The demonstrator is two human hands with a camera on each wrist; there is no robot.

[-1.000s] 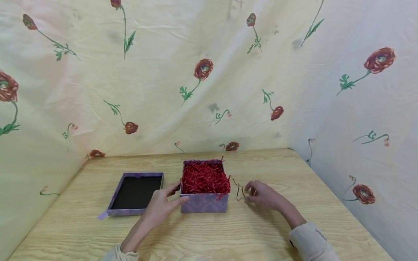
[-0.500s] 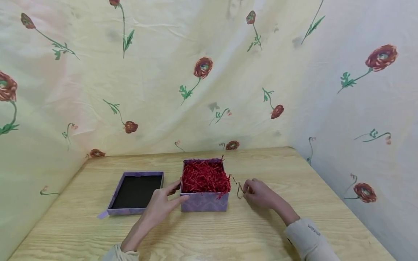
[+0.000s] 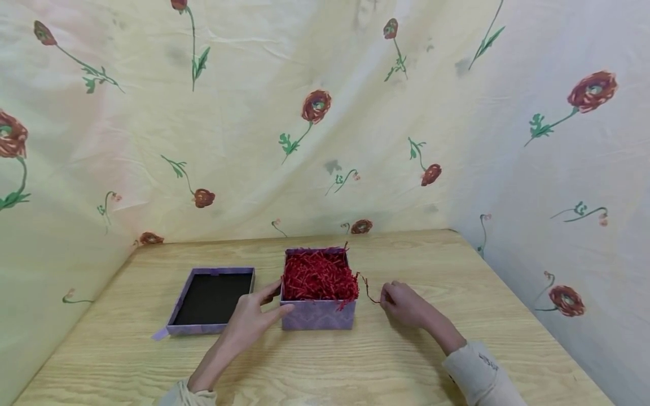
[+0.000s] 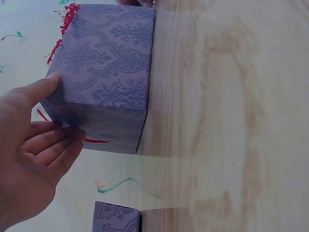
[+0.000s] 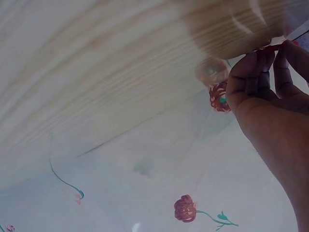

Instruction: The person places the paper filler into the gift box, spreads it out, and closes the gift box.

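Observation:
A purple patterned box filled with red paper shreds stands on the table. My left hand holds its left corner, the thumb on the front face and the fingers on the left side, as the left wrist view also shows on the box. To the right of the box, my right hand pinches a thin red strand between thumb and fingers. The right wrist view shows red paper at the fingertips of the right hand.
A purple lid with a black inside lies upturned left of the box, a light purple ribbon tab at its front left corner. Flowered cloth hangs behind and on both sides of the wooden table.
My right hand has closed its fingertips on the strand, which now runs as one line from near the box's rim to the fingers. The left hand, box and lid stay put.

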